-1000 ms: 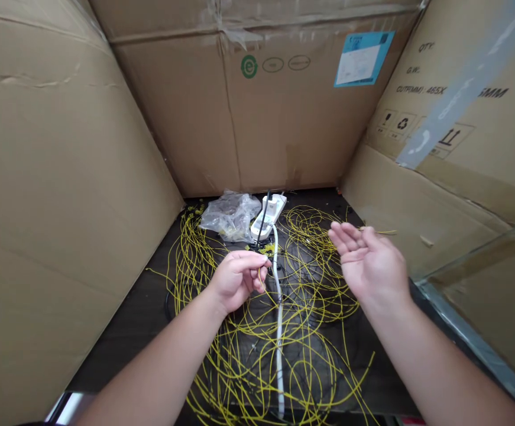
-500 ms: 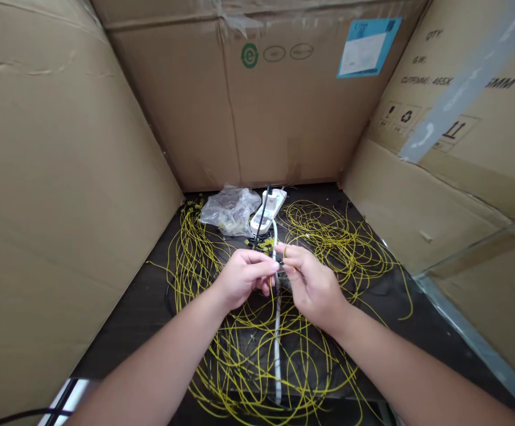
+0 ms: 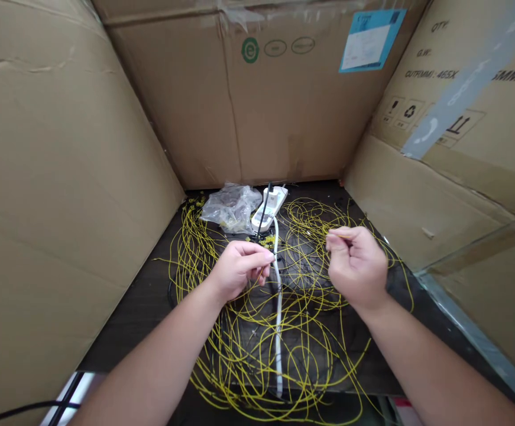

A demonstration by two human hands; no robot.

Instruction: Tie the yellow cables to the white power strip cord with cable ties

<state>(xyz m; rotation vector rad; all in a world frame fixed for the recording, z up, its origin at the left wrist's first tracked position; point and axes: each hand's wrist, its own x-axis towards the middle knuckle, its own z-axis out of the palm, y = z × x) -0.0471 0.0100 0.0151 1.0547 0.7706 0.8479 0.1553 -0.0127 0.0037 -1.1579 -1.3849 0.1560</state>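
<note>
Thin yellow wires (image 3: 239, 378) lie in loose loops across the dark table. My left hand (image 3: 242, 269) is over their middle, thumb and forefinger pinched on a small dark piece (image 3: 274, 255) beside the white cable (image 3: 278, 331). To the right, my right hand (image 3: 357, 263) is raised above the wires with its fingers closed in a pinch on a yellow wire; the wire's path between the two hands is hard to make out. Behind my left hand, small yellow and black pieces (image 3: 266, 241) lie near the white power strip (image 3: 269, 208).
A crumpled clear plastic bag (image 3: 230, 207) sits left of the power strip, and a thin black cable (image 3: 264, 210) stands against the strip. Large cardboard boxes (image 3: 284, 118) wall the table at the back, left and right. A black cable (image 3: 26, 408) crosses the lower left corner.
My right hand has moved away to the right and slightly up from my left hand. My left hand has shifted slightly left and stays pinched. The view has moved a little.
</note>
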